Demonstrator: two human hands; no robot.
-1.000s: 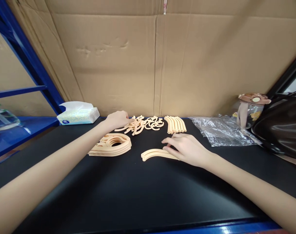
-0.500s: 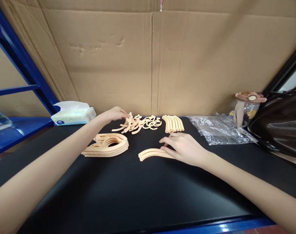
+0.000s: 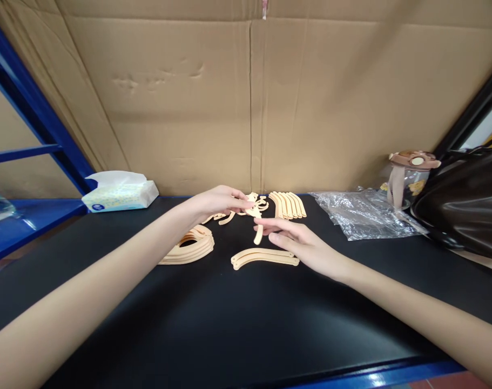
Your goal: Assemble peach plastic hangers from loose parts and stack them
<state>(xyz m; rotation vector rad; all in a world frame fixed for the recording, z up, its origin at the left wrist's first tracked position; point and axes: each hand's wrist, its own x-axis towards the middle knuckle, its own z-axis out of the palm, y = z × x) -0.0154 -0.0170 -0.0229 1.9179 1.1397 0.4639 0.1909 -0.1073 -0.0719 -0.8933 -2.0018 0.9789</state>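
Between both hands hangs a pale curved piece (image 3: 258, 232), its lower end pointing down toward the black table. My left hand (image 3: 225, 201) pinches its upper part. The fingers of my right hand (image 3: 292, 235) are apart and reach to the piece's right side. Two long curved strips (image 3: 265, 257) lie side by side just below my right hand. A stack of rounded pale frames (image 3: 193, 248) sits to the left, partly hidden by my left forearm. Behind my left hand is a loose pile of small curved pieces (image 3: 227, 218), and right of it a neat row of curved strips (image 3: 288, 205).
A tissue pack (image 3: 122, 193) stands at the back left of the black table (image 3: 237, 324). Crumpled clear plastic (image 3: 359, 213), a bottle (image 3: 408, 181) and a dark bag (image 3: 464, 205) are at the right. Cardboard (image 3: 181, 108) closes off the back.
My left hand has moved right from the loose pile with a curved piece in it. My right hand has lifted off the two strips and moved to that piece.
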